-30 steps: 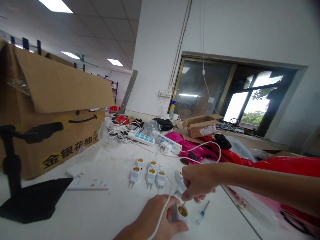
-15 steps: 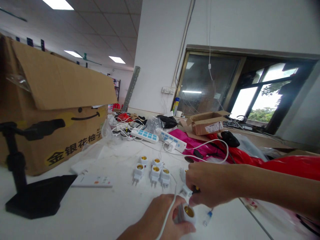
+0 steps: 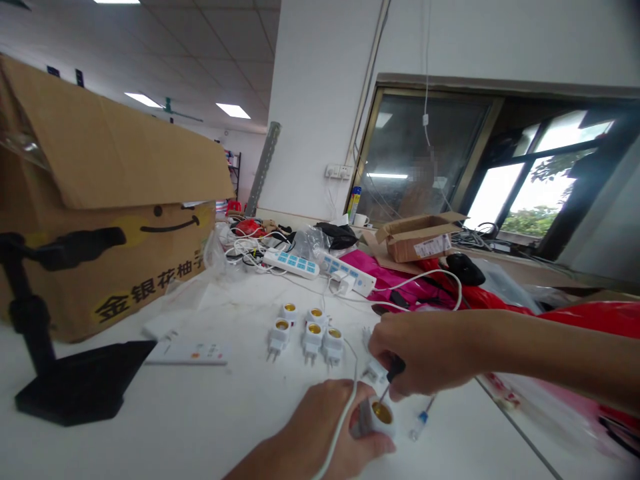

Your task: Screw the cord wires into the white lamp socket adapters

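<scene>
My left hand (image 3: pixel 320 430) is wrapped round a white lamp socket (image 3: pixel 379 417) with a brass-coloured inside, low at the centre. A white cable (image 3: pixel 339 427) runs across that hand. My right hand (image 3: pixel 417 353) reaches in from the right, closed on a small dark-handled screwdriver (image 3: pixel 395 371) whose tip points down into the socket's mouth. Another white socket adapter (image 3: pixel 374 370) lies just under the right hand. Several more white socket adapters (image 3: pixel 307 328) stand in a group on the white table (image 3: pixel 210 413) beyond my hands.
A small blue-tipped tester pen (image 3: pixel 420 420) lies right of the socket. A big cardboard box (image 3: pixel 100 200) and a black stand (image 3: pixel 65 383) fill the left. Power strips (image 3: pixel 295 263), cables, a small carton (image 3: pixel 417 237) and red bags (image 3: pixel 590 317) crowd the back and right. A white remote (image 3: pixel 187 352) lies at left.
The view has shifted slightly. My right hand has turned, showing the screwdriver's dark handle and bringing the tip into the socket. My left hand keeps hold of the socket.
</scene>
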A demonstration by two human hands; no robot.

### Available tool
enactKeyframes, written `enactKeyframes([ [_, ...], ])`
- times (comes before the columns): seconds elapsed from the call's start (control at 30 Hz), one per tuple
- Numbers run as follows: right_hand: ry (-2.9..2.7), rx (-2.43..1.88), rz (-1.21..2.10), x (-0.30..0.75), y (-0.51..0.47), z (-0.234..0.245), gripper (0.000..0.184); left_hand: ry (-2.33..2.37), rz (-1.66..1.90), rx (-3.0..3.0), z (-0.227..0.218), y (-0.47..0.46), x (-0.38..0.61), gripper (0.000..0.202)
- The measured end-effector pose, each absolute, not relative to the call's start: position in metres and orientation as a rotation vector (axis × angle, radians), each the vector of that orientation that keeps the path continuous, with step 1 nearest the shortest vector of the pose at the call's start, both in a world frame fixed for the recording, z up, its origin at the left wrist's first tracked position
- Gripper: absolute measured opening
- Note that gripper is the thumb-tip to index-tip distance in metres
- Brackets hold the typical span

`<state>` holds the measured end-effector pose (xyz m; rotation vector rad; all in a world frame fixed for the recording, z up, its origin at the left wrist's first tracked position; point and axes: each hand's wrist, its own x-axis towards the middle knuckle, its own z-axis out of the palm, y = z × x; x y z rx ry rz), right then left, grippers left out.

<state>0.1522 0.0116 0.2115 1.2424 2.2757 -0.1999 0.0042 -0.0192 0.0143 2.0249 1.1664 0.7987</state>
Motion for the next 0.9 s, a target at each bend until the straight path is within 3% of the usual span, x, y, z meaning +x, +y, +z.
enactKeyframes([
  [0.17,2.213,1.267,-0.314,0.155,0.017,0.209,0.034,1.185,0.78,1.999,0.02,-0.02,0.003,0.04],
  [0.33,2.298,1.29,-0.144,0.156,0.012,0.204,0.041,1.176,0.776,2.002,0.018,-0.021,0.003,0.044],
  [0.47,2.369,1.282,-0.082,0.151,0.007,0.205,0.035,1.164,0.79,2.009,0.018,-0.023,0.003,0.043],
  [0.77,2.604,1.532,-0.265,0.15,0.004,0.182,0.047,1.212,0.721,2.099,0.022,-0.022,-0.001,0.033],
  [0.9,2.713,1.621,-0.249,0.152,-0.007,0.169,0.035,1.144,0.783,2.106,0.018,-0.02,-0.003,0.035],
])
